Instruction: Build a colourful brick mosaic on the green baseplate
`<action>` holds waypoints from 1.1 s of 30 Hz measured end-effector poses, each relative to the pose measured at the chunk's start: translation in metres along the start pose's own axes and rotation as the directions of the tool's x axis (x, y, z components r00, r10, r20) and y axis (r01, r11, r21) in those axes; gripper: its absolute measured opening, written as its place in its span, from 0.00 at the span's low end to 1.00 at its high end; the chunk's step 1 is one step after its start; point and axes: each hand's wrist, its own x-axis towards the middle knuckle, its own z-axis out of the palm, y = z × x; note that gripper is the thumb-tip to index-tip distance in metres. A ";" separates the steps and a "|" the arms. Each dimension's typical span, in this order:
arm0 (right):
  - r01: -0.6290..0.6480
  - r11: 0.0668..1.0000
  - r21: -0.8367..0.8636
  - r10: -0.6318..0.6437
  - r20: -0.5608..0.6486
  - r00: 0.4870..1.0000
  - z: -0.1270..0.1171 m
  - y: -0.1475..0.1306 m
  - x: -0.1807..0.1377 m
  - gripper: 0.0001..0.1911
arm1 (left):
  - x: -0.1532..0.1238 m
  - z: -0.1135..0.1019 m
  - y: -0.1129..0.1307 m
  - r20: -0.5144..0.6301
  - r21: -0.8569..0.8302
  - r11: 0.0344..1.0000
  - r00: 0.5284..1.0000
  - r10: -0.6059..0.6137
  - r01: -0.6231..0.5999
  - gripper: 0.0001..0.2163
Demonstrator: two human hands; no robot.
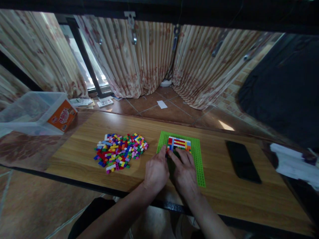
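A green baseplate (198,156) lies on the wooden table (82,159), with a block of many-coloured small bricks (179,143) built on its far part. Both my hands rest on the plate's near half, side by side. My left hand (156,171) has its fingers together, the thumb reaching to the plate's left edge. My right hand (184,169) has its fingers stretched toward the built bricks, fingertips at their near edge. Whether either hand pinches a small brick is hidden. A heap of loose coloured bricks (121,151) lies left of the plate.
A black phone (242,161) lies flat right of the plate. A clear plastic box with an orange label (37,113) stands at the far left. White cloth or paper (294,164) lies at the right edge. Curtains and tiled floor lie beyond the table.
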 end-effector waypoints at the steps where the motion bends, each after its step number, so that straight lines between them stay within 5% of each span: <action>1: 0.003 1.000 -0.009 -0.003 0.000 1.000 0.000 -0.001 0.000 0.25 | 0.000 0.000 0.000 0.007 -0.003 1.000 1.000 -0.005 0.005 0.24; 14: -0.021 0.998 -0.058 0.020 -0.020 1.000 0.008 -0.008 0.000 0.23 | -0.004 0.001 -0.002 0.004 -0.034 0.999 0.999 0.041 -0.040 0.26; 21: -0.117 0.974 0.195 0.130 -0.052 0.990 -0.003 -0.004 0.005 0.25 | -0.002 -0.006 -0.004 -0.001 -0.154 0.986 0.998 0.065 -0.065 0.27; 26: -0.308 0.852 0.422 0.397 -0.139 0.907 -0.020 0.013 0.015 0.18 | 0.000 -0.006 -0.004 -0.030 -0.193 0.980 0.999 0.045 -0.050 0.26; 30: -0.357 0.663 0.658 0.577 -0.144 0.804 -0.033 0.031 0.025 0.09 | 0.001 -0.005 -0.004 -0.044 -0.199 0.978 0.998 0.049 -0.056 0.25; 32: -0.339 0.551 0.762 0.599 -0.078 0.797 -0.049 0.035 0.017 0.08 | 0.000 -0.004 -0.004 -0.055 -0.193 0.980 0.998 0.037 -0.047 0.24; 33: -0.308 0.548 0.778 0.544 -0.051 0.838 -0.060 0.035 0.008 0.08 | 0.000 -0.004 -0.004 -0.057 -0.191 0.981 0.998 0.031 -0.041 0.24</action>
